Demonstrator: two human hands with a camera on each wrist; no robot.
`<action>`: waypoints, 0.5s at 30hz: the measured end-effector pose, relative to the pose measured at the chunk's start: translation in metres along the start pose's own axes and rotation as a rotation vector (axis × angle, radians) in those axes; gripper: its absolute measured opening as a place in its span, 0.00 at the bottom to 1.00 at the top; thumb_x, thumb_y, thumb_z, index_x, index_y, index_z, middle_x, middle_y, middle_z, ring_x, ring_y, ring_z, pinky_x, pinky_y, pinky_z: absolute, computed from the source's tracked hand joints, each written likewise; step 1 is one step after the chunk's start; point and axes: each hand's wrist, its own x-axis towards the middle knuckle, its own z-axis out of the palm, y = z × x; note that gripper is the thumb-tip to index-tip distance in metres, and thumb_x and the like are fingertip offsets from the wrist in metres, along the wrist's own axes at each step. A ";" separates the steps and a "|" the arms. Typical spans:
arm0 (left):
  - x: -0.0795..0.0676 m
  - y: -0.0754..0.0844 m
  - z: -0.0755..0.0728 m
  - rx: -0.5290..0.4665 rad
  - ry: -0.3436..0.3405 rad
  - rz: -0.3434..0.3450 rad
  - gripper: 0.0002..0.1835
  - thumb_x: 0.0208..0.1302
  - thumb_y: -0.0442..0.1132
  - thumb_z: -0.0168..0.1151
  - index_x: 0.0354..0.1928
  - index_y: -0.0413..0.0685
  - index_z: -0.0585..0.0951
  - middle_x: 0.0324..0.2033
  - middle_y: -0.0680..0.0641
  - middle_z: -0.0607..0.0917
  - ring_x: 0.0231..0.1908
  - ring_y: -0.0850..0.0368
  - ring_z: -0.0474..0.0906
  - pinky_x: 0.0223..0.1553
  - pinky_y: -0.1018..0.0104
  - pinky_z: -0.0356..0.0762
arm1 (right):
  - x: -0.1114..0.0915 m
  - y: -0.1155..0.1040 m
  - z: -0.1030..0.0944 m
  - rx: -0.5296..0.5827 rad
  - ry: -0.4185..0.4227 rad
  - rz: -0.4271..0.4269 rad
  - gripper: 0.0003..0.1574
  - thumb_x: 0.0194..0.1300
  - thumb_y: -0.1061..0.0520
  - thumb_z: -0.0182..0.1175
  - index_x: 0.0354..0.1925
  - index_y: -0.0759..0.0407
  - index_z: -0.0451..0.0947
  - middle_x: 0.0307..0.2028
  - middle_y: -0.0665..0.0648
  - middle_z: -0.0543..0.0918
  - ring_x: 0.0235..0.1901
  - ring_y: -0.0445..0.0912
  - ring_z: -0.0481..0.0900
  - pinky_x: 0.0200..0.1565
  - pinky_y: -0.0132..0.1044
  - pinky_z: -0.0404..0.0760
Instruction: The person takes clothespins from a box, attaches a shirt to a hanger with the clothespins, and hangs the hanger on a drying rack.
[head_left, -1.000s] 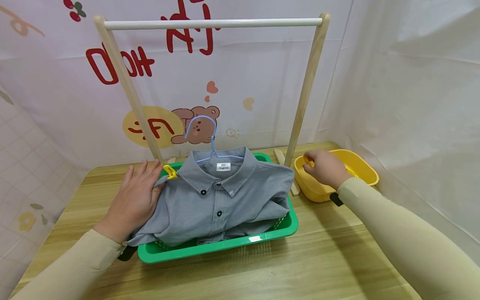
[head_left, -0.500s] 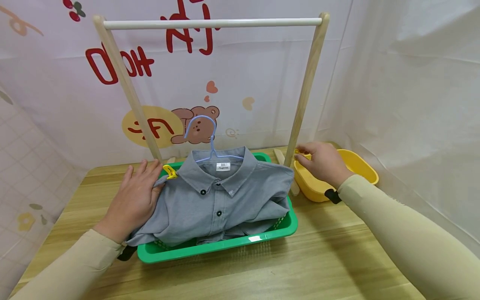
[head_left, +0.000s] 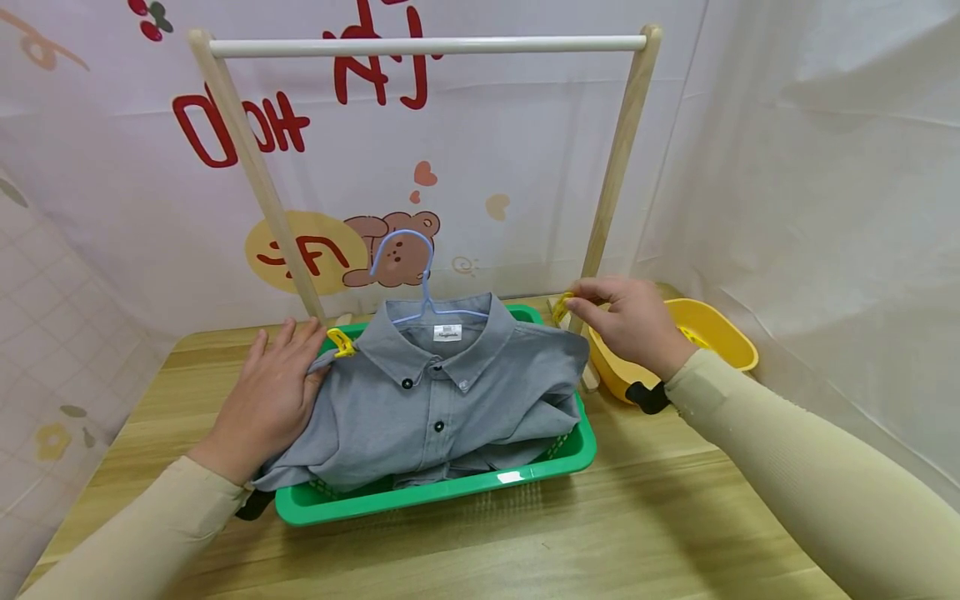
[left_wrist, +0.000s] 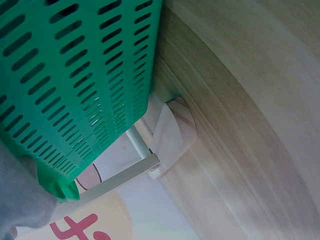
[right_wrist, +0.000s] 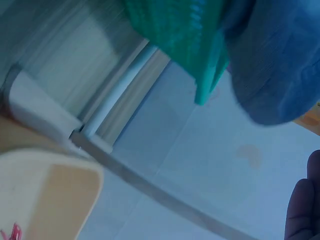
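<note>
A grey shirt (head_left: pixel 487 417) with a light purple hanger (head_left: pixel 426 287) in its collar lies over a green basket (head_left: pixel 450 493) in the head view. One yellow clothespin (head_left: pixel 341 343) grips the shirt's left shoulder. Beside that clip, my left hand (head_left: pixel 270 400) rests against the shirt's left edge with fingers stretched out; the thumb is partly hidden. My right hand (head_left: pixel 628 323) pinches another yellow clothespin (head_left: pixel 562 307) between thumb and fingers, just above the shirt's right shoulder. In the right wrist view some fingers (right_wrist: pixel 302 205) show at the edge, close to the shirt (right_wrist: pixel 275 70).
Behind the basket stands a wooden rack with a white crossbar (head_left: pixel 435 47); its right post (head_left: pixel 618 158) rises close to my right hand. A yellow bin (head_left: pixel 720 329) with more clips sits at the right. The left wrist view shows the slotted basket side (left_wrist: pixel 80 85) and a rack foot (left_wrist: pixel 172 135).
My right hand has come up out of the yellow bin and moved left with a yellow clothespin, to above the shirt's right shoulder. The left hand and the shirt have stayed in place.
</note>
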 end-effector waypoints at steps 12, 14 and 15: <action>0.001 0.001 -0.001 -0.005 0.000 0.002 0.28 0.76 0.34 0.57 0.74 0.30 0.69 0.74 0.29 0.70 0.75 0.23 0.61 0.78 0.29 0.48 | 0.002 -0.022 0.001 0.176 -0.007 0.054 0.10 0.75 0.56 0.65 0.47 0.58 0.91 0.46 0.58 0.92 0.41 0.46 0.85 0.43 0.30 0.81; 0.001 0.001 0.000 -0.008 0.002 0.003 0.28 0.76 0.34 0.57 0.74 0.30 0.70 0.74 0.29 0.70 0.75 0.23 0.61 0.78 0.29 0.48 | 0.001 -0.024 0.001 0.216 -0.001 0.061 0.10 0.75 0.56 0.65 0.46 0.58 0.91 0.45 0.58 0.92 0.40 0.44 0.84 0.42 0.27 0.80; 0.001 0.001 0.000 -0.009 0.002 0.003 0.28 0.76 0.34 0.57 0.74 0.30 0.70 0.74 0.29 0.70 0.75 0.23 0.61 0.78 0.29 0.48 | 0.001 -0.025 0.001 0.237 0.000 0.063 0.10 0.75 0.56 0.65 0.46 0.59 0.91 0.44 0.58 0.92 0.39 0.43 0.84 0.42 0.26 0.80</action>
